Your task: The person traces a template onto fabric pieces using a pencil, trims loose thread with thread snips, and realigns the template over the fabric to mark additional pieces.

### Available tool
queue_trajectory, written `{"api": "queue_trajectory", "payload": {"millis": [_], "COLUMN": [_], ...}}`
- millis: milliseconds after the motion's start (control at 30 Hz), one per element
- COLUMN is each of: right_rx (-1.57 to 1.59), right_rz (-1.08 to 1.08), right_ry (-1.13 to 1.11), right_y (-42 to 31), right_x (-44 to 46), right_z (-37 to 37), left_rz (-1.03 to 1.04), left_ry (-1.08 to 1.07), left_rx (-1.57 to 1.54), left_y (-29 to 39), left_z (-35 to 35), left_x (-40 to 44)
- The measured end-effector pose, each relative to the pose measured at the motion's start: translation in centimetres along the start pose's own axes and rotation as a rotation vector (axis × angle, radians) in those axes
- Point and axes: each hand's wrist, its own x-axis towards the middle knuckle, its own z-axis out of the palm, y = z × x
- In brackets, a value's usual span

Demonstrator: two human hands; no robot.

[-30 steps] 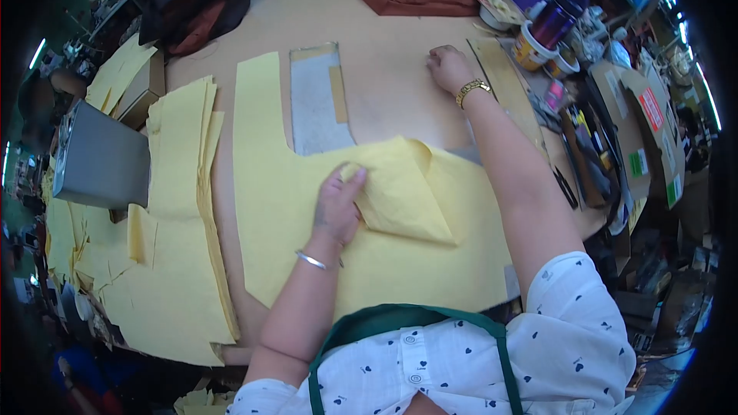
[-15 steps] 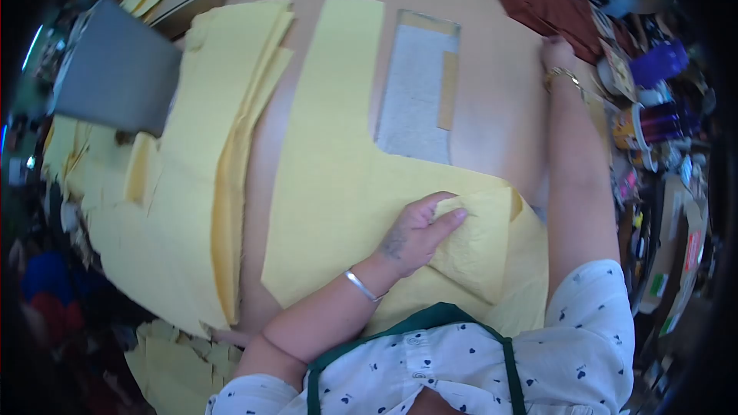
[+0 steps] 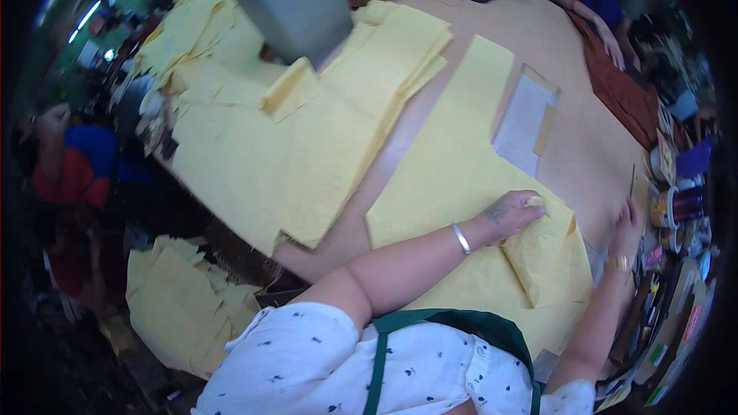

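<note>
My left hand point(image 3: 511, 217) is closed, pinching a folded-over corner of a yellow cloth piece point(image 3: 438, 161) that lies flat on the table. The folded flap point(image 3: 538, 261) hangs toward my apron and looks creased. My right hand point(image 3: 626, 232) is over the table's right edge, its fingers round a thin, dark, pen-like stick point(image 3: 633, 182) that points upward; its exact kind is too small to make out. Beyond the yellow piece lies a whitish flat template point(image 3: 523, 119) with tan strips along its edges, partly covered by the cloth.
A thick stack of yellow cloth point(image 3: 307, 154) covers the table's left side, with a grey metal block point(image 3: 296, 15) standing on it. More yellow pieces point(image 3: 177, 300) lie low at left. Cups point(image 3: 665, 207) and clutter line the right edge. A co-worker's arm point(image 3: 603, 34) rests near brown cloth point(image 3: 615, 92).
My view has swung left. My right hand has come back from the brown cloth toward me, now with the thin stick showing in it. My left hand still pinches the yellow corner.
</note>
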Motion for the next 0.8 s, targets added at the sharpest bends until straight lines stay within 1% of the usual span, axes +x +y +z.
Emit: {"api": "queue_trajectory", "payload": {"millis": [33, 67, 100, 133, 167, 200, 267, 333, 400, 433, 533, 567, 633, 667, 700, 733, 767, 800], "right_rx": [0.083, -0.152, -0.189, -0.254, -0.4, -0.293, -0.272, -0.493, -0.605, -0.655, -0.556, -0.555, -0.201, -0.034, -0.045, -0.058, -0.068, -0.003], "right_rz": [-0.05, -0.075, -0.142, -0.03, -0.162, -0.008, 0.048, 0.116, 0.116, 0.115, 0.187, 0.189, 0.191, 0.19, 0.164, 0.142, 0.105, 0.092], "right_ry": [0.013, 0.133, 0.135, 0.204, 0.228, 0.323, 0.41, 0.565, 0.626, 0.656, 0.675, 0.659, 0.615, 0.611, 0.555, 0.512, 0.573, 0.534], "right_y": [-0.7, -4.6, -3.7, -5.0, -2.6, -2.1, -1.0, -5.7, -4.5, -3.9, -3.0, -2.4, 0.4, 1.6, 1.6, 1.8, 0.1, 0.5], "right_x": [-3.6, -9.2, -12.0, -15.9, -18.5, -21.8, -28.2, -34.3, -37.6, -38.9, -40.3, -40.2, -38.7, -38.4, -38.4, -37.9, -37.6, -37.2], "right_z": [-1.8, -2.3, -5.2, -6.7, -10.5, -12.2, -15.4, -12.5, -13.8, -14.2, -14.4, -14.6, -15.9, -16.8, -16.8, -16.9, -15.2, -15.9], "left_rz": [0.027, 0.032, 0.034, 0.03, 0.052, 0.075, 0.105, 0.122, 0.113, 0.111, 0.112, 0.148, 0.208, 0.205, 0.193, 0.2, 0.184, 0.215], "left_ry": [0.013, 0.01, 0.001, -0.017, -0.02, -0.031, -0.033, -0.018, -0.005, 0.003, 0.024, 0.002, -0.056, 0.048, 0.134, 0.088, 0.188, 0.151], "left_rx": [0.034, 0.017, 0.001, -0.016, -0.054, -0.09, -0.125, -0.118, -0.138, -0.143, -0.154, -0.141, -0.127, -0.044, 0.033, 0.11, 0.29, 0.303], "left_y": [-0.2, -0.1, 0.2, 0.3, -0.2, -0.7, -1.2, -1.3, -1.0, -0.8, -0.7, -0.8, -1.4, -0.9, -0.3, -1.2, -0.5, -0.8], "left_z": [-0.2, -0.2, -0.2, -0.3, -0.3, -0.4, -0.7, -0.6, -0.4, -0.3, -0.1, -0.3, -0.6, -0.2, 0.2, -0.9, 0.0, -0.2], "left_x": [0.0, -0.2, -0.3, -0.4, -0.2, 0.3, 0.3, 0.4, 0.2, 0.1, -0.2, -0.2, 0.0, -0.7, -1.4, 0.1, -0.5, 0.5]}}
